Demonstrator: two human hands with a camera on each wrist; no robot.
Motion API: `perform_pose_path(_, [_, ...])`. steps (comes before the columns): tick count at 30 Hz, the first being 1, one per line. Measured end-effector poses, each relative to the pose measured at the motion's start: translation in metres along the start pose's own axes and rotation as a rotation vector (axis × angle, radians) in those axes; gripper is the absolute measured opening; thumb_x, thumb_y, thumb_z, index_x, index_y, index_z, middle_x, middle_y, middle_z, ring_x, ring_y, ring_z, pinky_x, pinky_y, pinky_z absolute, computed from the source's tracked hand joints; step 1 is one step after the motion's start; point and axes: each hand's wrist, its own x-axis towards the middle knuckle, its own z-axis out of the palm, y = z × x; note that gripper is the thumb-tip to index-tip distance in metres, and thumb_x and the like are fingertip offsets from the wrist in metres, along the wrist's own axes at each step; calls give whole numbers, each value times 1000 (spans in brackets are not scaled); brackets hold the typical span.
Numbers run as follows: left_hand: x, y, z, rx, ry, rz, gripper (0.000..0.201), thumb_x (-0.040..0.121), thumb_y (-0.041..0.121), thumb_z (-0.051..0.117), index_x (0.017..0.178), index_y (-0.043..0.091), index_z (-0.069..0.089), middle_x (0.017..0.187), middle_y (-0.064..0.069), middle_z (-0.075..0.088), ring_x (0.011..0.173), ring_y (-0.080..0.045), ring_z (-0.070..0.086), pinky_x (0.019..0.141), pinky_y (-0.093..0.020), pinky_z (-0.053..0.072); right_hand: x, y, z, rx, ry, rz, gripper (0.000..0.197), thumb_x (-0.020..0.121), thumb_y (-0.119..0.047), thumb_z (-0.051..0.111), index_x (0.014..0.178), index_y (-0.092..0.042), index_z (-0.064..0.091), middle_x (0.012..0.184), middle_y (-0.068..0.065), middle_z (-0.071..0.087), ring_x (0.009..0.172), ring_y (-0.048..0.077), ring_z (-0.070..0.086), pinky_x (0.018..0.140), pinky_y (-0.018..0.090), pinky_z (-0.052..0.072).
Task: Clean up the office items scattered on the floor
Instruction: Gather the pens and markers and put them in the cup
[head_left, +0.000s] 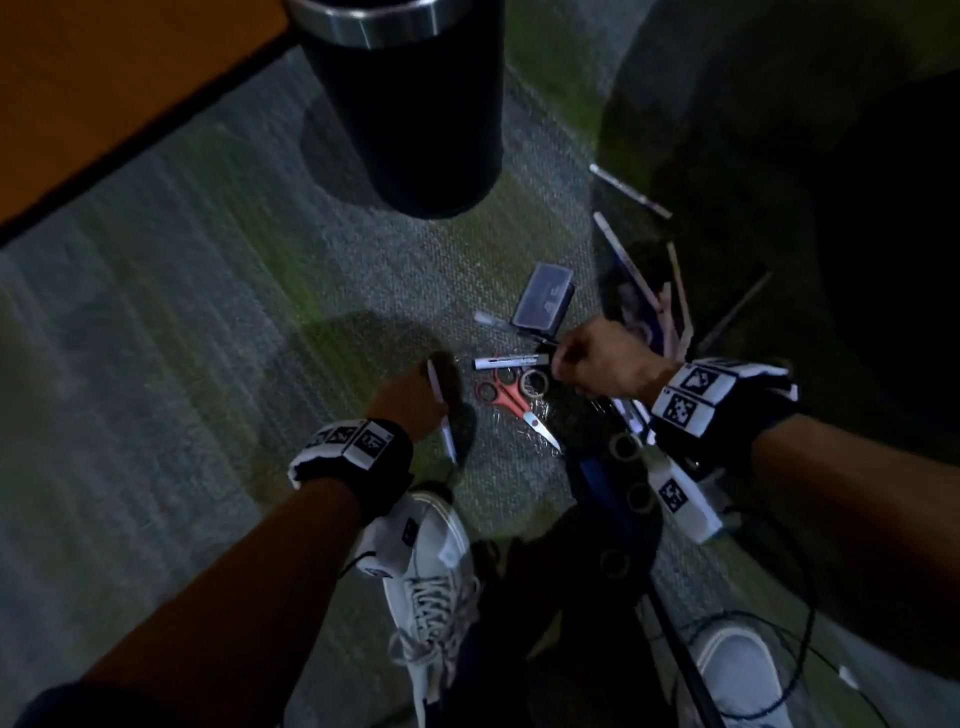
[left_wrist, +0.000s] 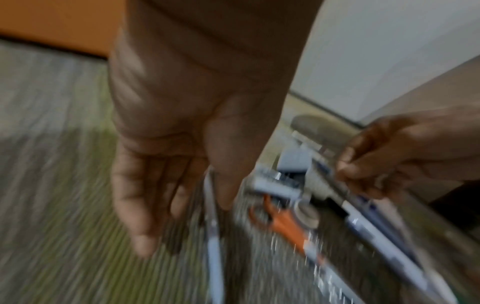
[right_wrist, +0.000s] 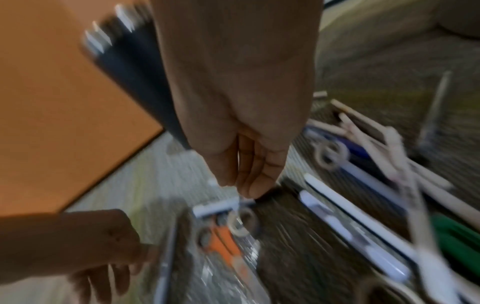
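1. Shoe (head_left: 431, 566) nearest us, on the carpet (head_left: 208, 312).
2. Left hand (head_left: 410, 400) — fingers loose, pen (head_left: 441, 410) beside the thumb; whether we grip it, we cannot tell.
3. Right hand (head_left: 602, 364) pinches the marker (head_left: 511, 361) at its dark end, just beyond the scissors (head_left: 511, 402).
4. Farther — box (head_left: 543, 301), then bin (head_left: 415, 119).

You are in what looks like an office. Underfoot is short-pile grey-green carpet (head_left: 182, 270), with an orange wood panel (head_left: 104, 78) edged in dark trim and a black bin (head_left: 410, 104) with a metal rim. Stationery lies strewn on the carpet: a marker (head_left: 511, 361), orange scissors (head_left: 511, 402), a tape roll (head_left: 535, 383) and a small box (head_left: 543, 301).
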Motion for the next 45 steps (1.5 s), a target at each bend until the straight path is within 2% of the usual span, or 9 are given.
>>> perform_pose_path(4, [22,-9,35,19,107,71,54,95,35,51,146,18,41,124,-19,63,111,-40,62,91,-51,52,7,33,5,-114,74,36,7,83,-14,68,80,-15,75,84,6,73,81,17,68,76,23,48])
perform_pose_path(11, [4,54,16,82,392,267,36,100,15,41,115,-12,60,87,-26,66,70,-40,66,58,-41,51,-14,91,-10,-121,264,98,12,83,-11,66,82,-4,76,90,16,74,85,31,69,79,37,54])
perform_pose_path(14, [1,83,4,-53,308,372,25,95,12,46,115,1,56,90,-12,65,68,-16,68,58,-26,55,-26,106,-6,-143,339,151,11,79,-11,71,86,-7,78,97,15,74,95,31,68,84,35,51])
perform_pose_path(18, [7,101,11,123,275,440,17,85,19,60,96,7,58,91,-16,62,72,-38,66,61,-40,55,-37,110,11,-200,348,189,20,80,-23,73,90,-6,74,101,17,71,98,33,65,81,33,46])
perform_pose_path(28, [30,108,18,503,199,559,19,83,21,68,88,6,59,91,-17,66,85,-33,62,70,-37,47,-19,104,34,-306,342,238,21,82,-26,62,86,-6,66,94,16,67,88,33,66,66,31,46])
perform_pose_path(34, [16,124,7,-35,-30,352,16,96,23,53,98,7,52,79,-10,65,57,-22,72,47,-31,58,-27,109,1,356,525,174,20,82,-29,66,71,-14,73,82,17,69,82,29,65,77,38,50])
perform_pose_path(38, [20,140,7,311,161,637,16,101,14,44,112,4,49,91,-14,65,65,-25,67,48,-21,41,-32,120,-18,1194,637,308,28,97,-13,50,71,-5,57,64,13,64,59,27,65,61,41,57])
perform_pose_path(41, [17,153,16,297,152,925,14,94,-1,52,107,-6,56,80,-14,59,58,-23,54,51,-20,27,-23,139,-21,937,709,388,22,90,-17,52,77,1,54,61,18,56,47,23,57,52,37,47])
perform_pose_path(45, [20,172,35,458,100,1045,23,92,14,58,112,3,60,106,-16,60,81,-33,63,72,-37,53,-8,146,-13,254,543,366,37,90,-32,61,114,-4,65,91,24,65,86,32,66,65,40,45])
